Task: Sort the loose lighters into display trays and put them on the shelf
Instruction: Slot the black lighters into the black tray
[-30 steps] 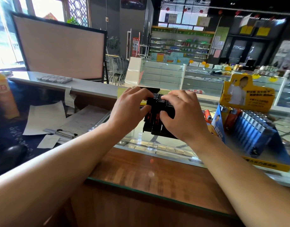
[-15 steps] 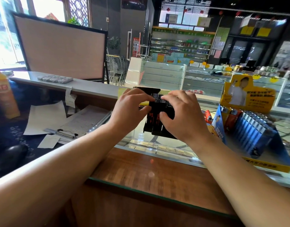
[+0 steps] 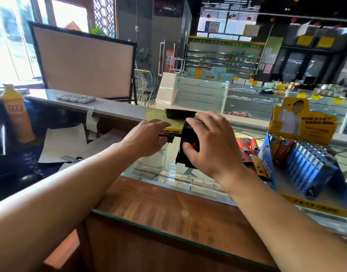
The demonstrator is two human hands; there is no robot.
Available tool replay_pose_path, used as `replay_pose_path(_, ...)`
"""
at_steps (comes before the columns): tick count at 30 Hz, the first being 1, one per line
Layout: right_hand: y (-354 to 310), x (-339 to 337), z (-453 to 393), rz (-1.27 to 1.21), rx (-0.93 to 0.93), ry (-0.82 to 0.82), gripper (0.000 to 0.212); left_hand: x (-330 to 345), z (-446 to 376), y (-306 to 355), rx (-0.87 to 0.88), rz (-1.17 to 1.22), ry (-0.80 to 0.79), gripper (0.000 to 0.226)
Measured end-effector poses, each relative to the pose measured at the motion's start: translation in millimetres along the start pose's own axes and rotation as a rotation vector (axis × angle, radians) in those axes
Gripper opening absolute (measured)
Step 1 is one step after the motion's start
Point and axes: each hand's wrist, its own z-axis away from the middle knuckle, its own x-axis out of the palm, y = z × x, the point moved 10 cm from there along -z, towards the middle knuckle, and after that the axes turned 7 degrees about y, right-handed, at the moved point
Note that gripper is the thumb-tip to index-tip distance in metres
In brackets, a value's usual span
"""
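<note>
Reaching over a glass-topped bench (image 3: pixel 149 195), both bare arms extend from the camera's bottom edge. Right hand (image 3: pixel 212 146) grasps a black bundle of lighters (image 3: pixel 188 144), thumb on its near side, fingers (image 3: pixel 206 122) curled over the top; bundle is tilted, held just above the glass. Left hand (image 3: pixel 147 138) is beside it w/ fingers loose and nearly straight, resting on a dark strip (image 3: pixel 169 135) that sticks out from the bundle's left; can't tell if it's pinched. Loose orange lighters (image 3: pixel 247 146) lie on the glass to the right, next to a blue display tray (image 3: pixel 306 165) w/ a yellow header card (image 3: pixel 300 120). Orange bottle (image 3: pixel 16 114) stands far left.
</note>
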Motion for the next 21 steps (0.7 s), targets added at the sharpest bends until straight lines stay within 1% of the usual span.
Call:
replay_pose_path(4, -1, 1, 1, -0.004, -0.008, -0.004, 0.060, 32, -8, -10, 0.009, -0.060, -0.190, 0.053)
replay_pose_path(8, -1, 0, -1, -0.022, -0.006, 0.021, 0.060, 53, -11, -22, -0.074, -0.131, -0.321, 0.058)
replay_pose_path(12, -3, 0, -3, -0.038, -0.006, 0.037, 0.059, 68, -7, -27, -0.082, -0.137, -0.467, 0.063)
replay_pose_path(17, -9, -1, 1, -0.021, -0.028, 0.046, 0.058, 66, -9, -23, -0.081, -0.096, -0.462, 0.063)
replay_pose_path(21, -9, 0, 2, -0.008, -0.027, 0.038, 0.059, 70, -8, -22, -0.070, -0.131, -0.499, 0.064)
